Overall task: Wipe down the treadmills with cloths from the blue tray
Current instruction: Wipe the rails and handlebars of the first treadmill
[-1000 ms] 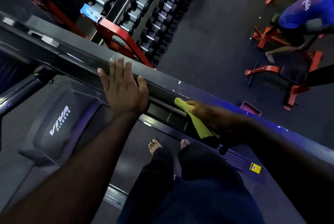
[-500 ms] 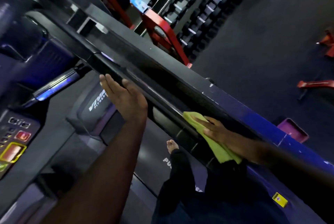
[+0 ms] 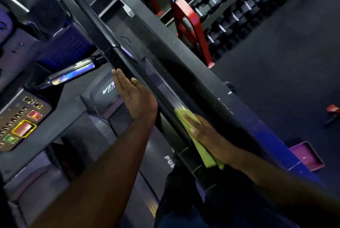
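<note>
I stand on a black treadmill whose long side rail (image 3: 184, 73) runs diagonally from upper left to lower right. My right hand (image 3: 207, 137) lies flat on a folded yellow-green cloth (image 3: 200, 147), pressing it against the rail's inner face. My left hand (image 3: 132, 95) rests flat and empty against the same rail further up, fingers together and extended. The treadmill console (image 3: 22, 123) with lit red, yellow and green buttons sits at the left. No blue tray is in view.
A red-framed dumbbell rack (image 3: 191, 23) holding several dumbbells (image 3: 239, 10) stands beyond the rail at the top right. A purple tray (image 3: 309, 156) lies on the dark gym floor at the right. The motor cover (image 3: 108, 90) shows a white logo. My dark-trousered leg (image 3: 176, 200) is below.
The view has swung left, bringing the console into sight. My right hand has slid the cloth up along the rail. The left hand stays flat on the rail.
</note>
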